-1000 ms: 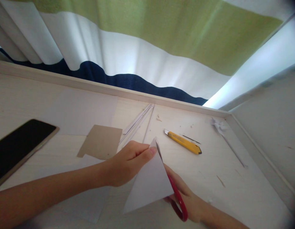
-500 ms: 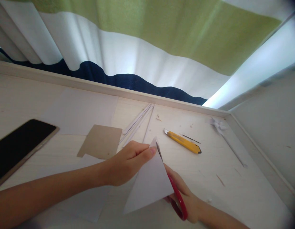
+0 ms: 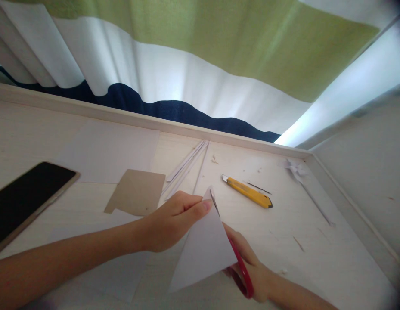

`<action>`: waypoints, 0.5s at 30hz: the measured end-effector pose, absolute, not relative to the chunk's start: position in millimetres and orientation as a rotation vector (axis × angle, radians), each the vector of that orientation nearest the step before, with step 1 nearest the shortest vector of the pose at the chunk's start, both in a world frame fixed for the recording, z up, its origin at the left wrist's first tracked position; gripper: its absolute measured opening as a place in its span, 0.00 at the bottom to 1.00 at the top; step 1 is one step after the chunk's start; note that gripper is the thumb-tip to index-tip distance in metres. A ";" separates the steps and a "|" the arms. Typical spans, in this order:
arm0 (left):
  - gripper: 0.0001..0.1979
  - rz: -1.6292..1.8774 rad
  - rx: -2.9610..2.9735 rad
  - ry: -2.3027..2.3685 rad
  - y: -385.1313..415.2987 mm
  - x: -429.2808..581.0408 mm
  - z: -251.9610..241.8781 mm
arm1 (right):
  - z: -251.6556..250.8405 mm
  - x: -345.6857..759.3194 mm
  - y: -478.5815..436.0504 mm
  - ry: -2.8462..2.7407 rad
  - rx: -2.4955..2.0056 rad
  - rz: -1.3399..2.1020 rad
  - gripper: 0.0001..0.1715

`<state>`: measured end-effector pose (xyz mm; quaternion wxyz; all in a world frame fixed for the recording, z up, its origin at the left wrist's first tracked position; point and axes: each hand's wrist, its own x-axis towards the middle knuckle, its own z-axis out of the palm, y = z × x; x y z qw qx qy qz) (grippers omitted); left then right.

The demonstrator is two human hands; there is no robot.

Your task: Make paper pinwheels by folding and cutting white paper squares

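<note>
My left hand [image 3: 180, 219] pinches a folded white paper [image 3: 204, 254] near its upper tip, thumb on top. The paper has a triangular shape and is held above the table. In my right hand [image 3: 245, 254] is a pair of scissors [image 3: 246, 275] with red handles. Their blades lie along the paper's right edge, partly hidden by it, with a bit of metal showing close to the tip. Some of my right fingers are hidden behind the handles and the paper.
A yellow utility knife [image 3: 248, 192] lies beyond my right hand, beside a thin dark stick [image 3: 258, 187]. Paper strips [image 3: 187, 161], a brown card [image 3: 138, 191], white sheets [image 3: 119, 150] and a phone [image 3: 28, 193] lie leftward. A paper pinwheel [image 3: 296, 170] rests far right.
The paper's lower corner has shifted slightly right and down. The scissors and both hands stay almost in the same place.
</note>
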<state>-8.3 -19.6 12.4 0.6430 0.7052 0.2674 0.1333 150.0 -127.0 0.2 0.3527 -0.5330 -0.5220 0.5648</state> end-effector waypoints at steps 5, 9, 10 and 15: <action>0.20 0.285 1.624 0.611 -19.5 -8.7 13.3 | 5.0 149.2 -124.9 -1.415 -1.410 1.409 0.28; 0.20 0.282 1.609 0.609 -19.7 -9.5 13.0 | -3.1 152.1 -128.6 -1.449 -1.413 1.358 0.27; 0.20 0.275 1.605 0.601 -19.7 -9.6 12.9 | -5.6 152.8 -129.7 -1.455 -1.413 1.352 0.27; 0.20 0.270 1.594 0.586 -19.3 -9.3 16.3 | -7.9 154.3 -130.1 -1.481 -1.387 1.356 0.28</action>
